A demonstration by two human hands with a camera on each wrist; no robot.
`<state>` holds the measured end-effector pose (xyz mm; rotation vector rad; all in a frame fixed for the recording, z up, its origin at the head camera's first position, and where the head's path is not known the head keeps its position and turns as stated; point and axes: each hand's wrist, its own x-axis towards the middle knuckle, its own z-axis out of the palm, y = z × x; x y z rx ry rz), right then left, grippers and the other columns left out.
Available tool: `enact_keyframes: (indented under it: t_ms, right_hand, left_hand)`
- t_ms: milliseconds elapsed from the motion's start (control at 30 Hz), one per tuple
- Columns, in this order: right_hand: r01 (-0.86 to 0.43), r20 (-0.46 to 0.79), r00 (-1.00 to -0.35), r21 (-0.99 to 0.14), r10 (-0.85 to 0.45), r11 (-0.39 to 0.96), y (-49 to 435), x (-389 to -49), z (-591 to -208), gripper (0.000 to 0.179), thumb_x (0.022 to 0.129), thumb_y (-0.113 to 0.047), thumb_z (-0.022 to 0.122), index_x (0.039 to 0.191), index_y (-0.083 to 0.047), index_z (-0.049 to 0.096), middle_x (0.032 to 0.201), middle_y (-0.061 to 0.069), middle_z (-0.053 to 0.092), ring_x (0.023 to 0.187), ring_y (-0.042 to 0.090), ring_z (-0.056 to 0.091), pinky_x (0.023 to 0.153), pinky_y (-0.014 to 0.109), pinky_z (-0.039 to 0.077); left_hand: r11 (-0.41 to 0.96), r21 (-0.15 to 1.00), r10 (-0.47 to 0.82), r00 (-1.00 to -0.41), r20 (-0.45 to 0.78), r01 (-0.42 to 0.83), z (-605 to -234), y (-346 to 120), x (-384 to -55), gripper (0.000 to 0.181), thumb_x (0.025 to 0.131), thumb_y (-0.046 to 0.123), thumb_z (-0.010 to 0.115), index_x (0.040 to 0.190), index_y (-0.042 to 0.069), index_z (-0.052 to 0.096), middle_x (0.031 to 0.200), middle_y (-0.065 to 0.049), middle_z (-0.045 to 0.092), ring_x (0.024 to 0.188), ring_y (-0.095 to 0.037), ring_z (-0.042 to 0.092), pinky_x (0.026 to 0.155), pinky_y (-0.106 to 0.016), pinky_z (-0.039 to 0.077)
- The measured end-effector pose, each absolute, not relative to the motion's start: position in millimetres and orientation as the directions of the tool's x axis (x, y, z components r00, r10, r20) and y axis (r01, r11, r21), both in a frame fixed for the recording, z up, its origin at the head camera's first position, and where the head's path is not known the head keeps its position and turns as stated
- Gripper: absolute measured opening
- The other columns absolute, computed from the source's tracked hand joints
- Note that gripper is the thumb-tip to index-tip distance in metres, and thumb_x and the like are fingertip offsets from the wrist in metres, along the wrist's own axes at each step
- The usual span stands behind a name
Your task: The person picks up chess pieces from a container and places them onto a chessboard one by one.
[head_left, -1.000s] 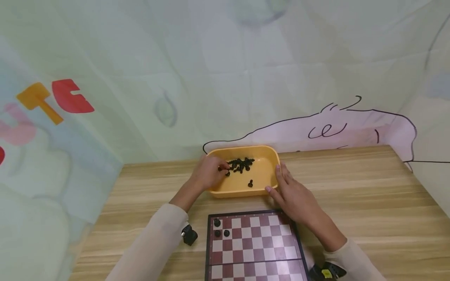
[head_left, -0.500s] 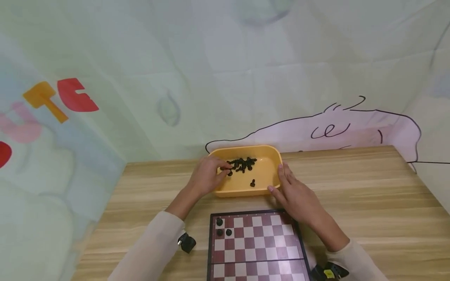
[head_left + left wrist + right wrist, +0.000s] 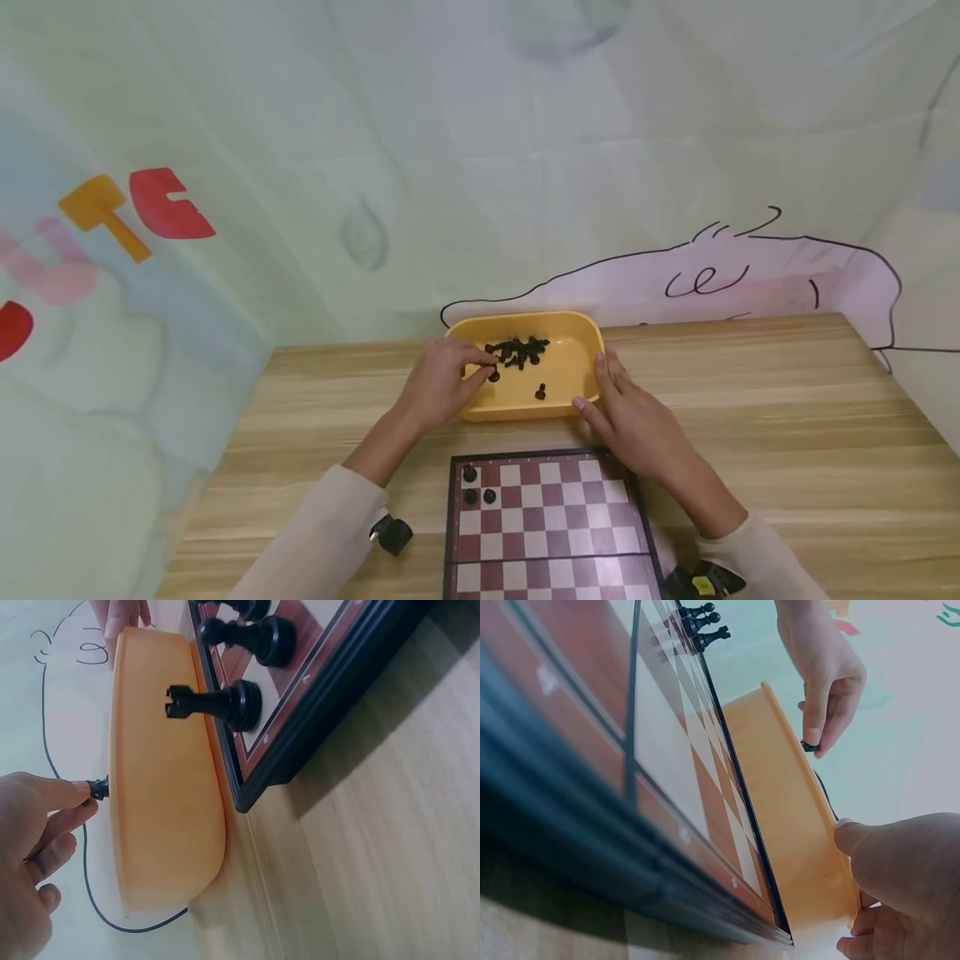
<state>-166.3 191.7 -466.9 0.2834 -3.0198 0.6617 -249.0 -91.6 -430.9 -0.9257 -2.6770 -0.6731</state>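
Observation:
My left hand [image 3: 441, 382] reaches over the left side of a yellow plastic tray [image 3: 572, 362], pinching a black chess piece [image 3: 98, 788] between thumb and fingertips. The rim hides most of that piece in the left wrist view, so its kind is unclear. My right hand [image 3: 637, 423] grips the tray's right front corner, thumb [image 3: 853, 834] on the rim and fingers curled at its side. A heap of black chess pieces [image 3: 519, 352] lies inside, with one lone piece [image 3: 541, 392] nearer the front wall.
In front of the tray lies a chessboard [image 3: 553, 518]. At its far left corner stand a black rook [image 3: 225, 703] and two black pawns, one of them a pawn [image 3: 259, 639] beside the rook. A printed cloth [image 3: 480, 167] hangs behind the wooden table [image 3: 322, 392].
My left hand has shifted slightly back toward me, with the pinched piece now near its fingertips over the tray. The right hand keeps its hold on the tray. The view has shifted a little.

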Motion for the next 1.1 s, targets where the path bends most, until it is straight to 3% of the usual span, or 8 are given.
enact_keyframes:
  t_ms: [100,367,567,1100]
  right_hand:
    - [-0.186,0.077,-0.983,-0.411,-0.169,0.893,193.1,-165.5,-467.6,0.083,0.112,-0.051,0.047,0.167,0.003,0.017,0.176,0.024,0.011,0.156,0.046,0.033,0.121,0.064,0.042]
    - [-0.19,0.081,-0.982,-0.411,-0.172,0.892,192.3,-165.6,-468.9,0.083,0.112,-0.05,0.048,0.166,0.004,0.018,0.175,0.025,0.013,0.157,0.045,0.032,0.122,0.063,0.041]
    - [-0.178,0.07,-0.984,-0.42,-0.164,0.89,192.3,-167.5,-468.4,0.083,0.111,-0.052,0.048,0.166,0.004,0.018,0.176,0.024,0.011,0.158,0.044,0.03,0.123,0.062,0.04]
    - [-0.169,0.06,-0.985,-0.441,-0.159,0.882,192.4,-168.0,-468.5,0.086,0.111,-0.054,0.048,0.167,0.002,0.017,0.176,0.023,0.009,0.159,0.043,0.028,0.124,0.062,0.039]
  left_hand:
    - [0.692,0.331,0.532,-0.763,0.366,0.641,-430.7,-90.6,-244.7,0.01,0.095,0.015,0.082,0.103,0.013,0.085,0.092,0.0,0.08,0.071,-0.014,0.056,0.072,-0.032,0.04]
    - [0.666,0.319,0.542,-0.732,0.413,0.674,-427.4,-95.7,-229.8,0.01,0.092,0.014,0.084,0.103,0.013,0.085,0.089,0.001,0.079,0.069,-0.013,0.055,0.073,-0.032,0.043]
    - [0.651,0.333,0.537,-0.723,0.434,0.683,-426.9,-98.6,-218.9,0.011,0.09,0.013,0.086,0.101,0.013,0.084,0.094,-0.001,0.081,0.073,-0.017,0.061,0.073,-0.029,0.041]
    - [0.639,0.33,0.532,-0.709,0.463,0.695,-422.3,-103.0,-195.5,0.012,0.089,0.014,0.088,0.099,0.016,0.084,0.09,0.005,0.08,0.073,-0.012,0.057,0.068,-0.025,0.036]
